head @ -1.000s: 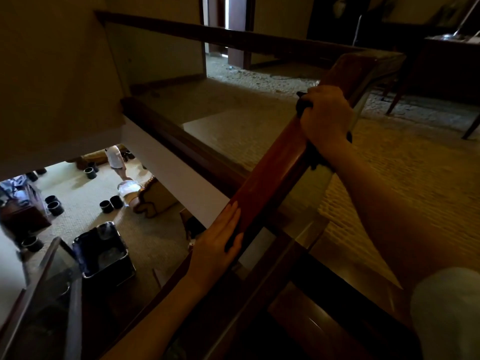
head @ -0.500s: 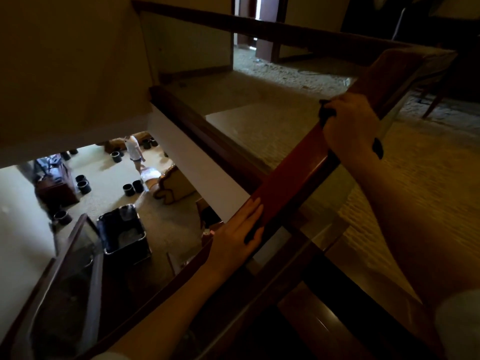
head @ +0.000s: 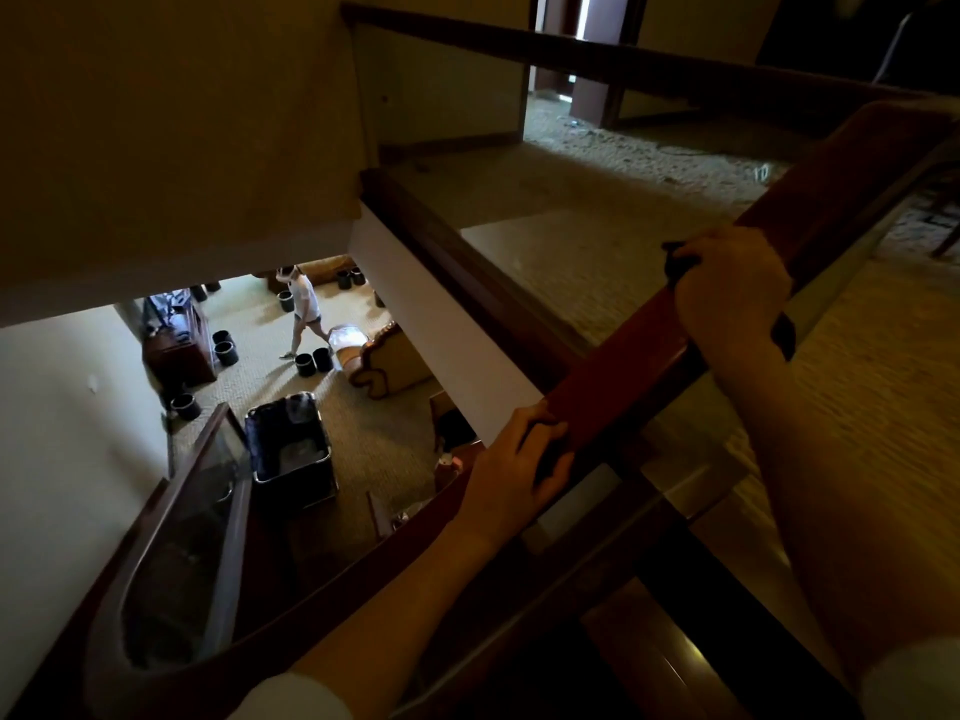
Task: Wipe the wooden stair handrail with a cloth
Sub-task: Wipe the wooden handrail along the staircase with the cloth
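A reddish-brown wooden handrail point(head: 623, 366) runs diagonally from lower left to upper right above a glass panel. My right hand point(head: 732, 288) wraps over the rail high up, gripping a dark cloth point(head: 675, 259) against the wood; cloth edges poke out at the fingers and by the wrist. Lower down, my left hand point(head: 519, 472) lies on the rail's left side, its fingers bent over the edge. Most of the cloth is hidden under my right hand.
Beyond the rail is an open stairwell down to a carpeted floor with a person point(head: 304, 309) walking, several black buckets point(head: 311, 363), a dark cart point(head: 288, 439) and a sofa point(head: 389, 366). A carpeted landing point(head: 597, 200) and a far railing point(head: 597, 59) lie ahead.
My right hand with the cloth has slid down the rail toward me. My left hand's fingers have curled over the rail edge. The view has shifted left and down.
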The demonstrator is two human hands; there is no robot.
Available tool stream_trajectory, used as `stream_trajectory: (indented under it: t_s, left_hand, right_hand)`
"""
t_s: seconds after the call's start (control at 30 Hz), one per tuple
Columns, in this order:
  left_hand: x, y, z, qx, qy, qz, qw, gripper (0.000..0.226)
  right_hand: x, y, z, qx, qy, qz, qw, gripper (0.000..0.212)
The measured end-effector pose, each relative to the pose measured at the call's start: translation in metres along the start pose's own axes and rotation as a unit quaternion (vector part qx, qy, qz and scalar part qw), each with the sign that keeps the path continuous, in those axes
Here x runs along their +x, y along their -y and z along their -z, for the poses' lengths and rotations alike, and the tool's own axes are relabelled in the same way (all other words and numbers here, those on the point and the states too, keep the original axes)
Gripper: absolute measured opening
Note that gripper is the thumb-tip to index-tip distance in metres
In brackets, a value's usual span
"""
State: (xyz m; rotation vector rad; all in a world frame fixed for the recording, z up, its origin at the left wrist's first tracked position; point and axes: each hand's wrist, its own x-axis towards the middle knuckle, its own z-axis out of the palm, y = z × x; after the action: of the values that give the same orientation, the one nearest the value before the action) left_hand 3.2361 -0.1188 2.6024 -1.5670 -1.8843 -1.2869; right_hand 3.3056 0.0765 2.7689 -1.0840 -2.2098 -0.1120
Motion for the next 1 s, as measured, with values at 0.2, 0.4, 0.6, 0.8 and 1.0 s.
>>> stream_trajectory:
  t_s: [0.2, 0.4, 0.6, 0.8, 1.0]
  left_hand:
    - [0.0, -0.001, 0.002, 0.034, -0.027, 0.01, 0.999, 0.023]
    - [0.001, 0.002, -0.001, 0.052, -0.056, -0.004, 0.997, 0.012]
    - [-0.002, 0.004, -0.002, 0.036, -0.061, 0.005, 0.997, 0.018]
    - [0.001, 0.002, 0.005, -0.017, -0.139, 0.041, 0.989, 0.026]
    - [-0.043, 0.01, 0.01, -0.052, -0.092, 0.221, 0.97, 0.04]
  right_hand:
    - [-0.08, 0.065, -0.03, -0.012, 0.209, 0.145, 0.967, 0.026]
    - [-0.083, 0.01, 0.0, 0.092, 0.08, 0.117, 0.986, 0.043]
    - [-0.031, 0.04, -0.017, -0.009, 0.096, 0.048, 0.994, 0.028]
    - [-0.13, 0.072, -0.043, 0.067, 0.165, 0.189, 0.966, 0.033]
    - [-0.149, 0.057, -0.026, 0.172, 0.244, 0.138, 0.944, 0.043]
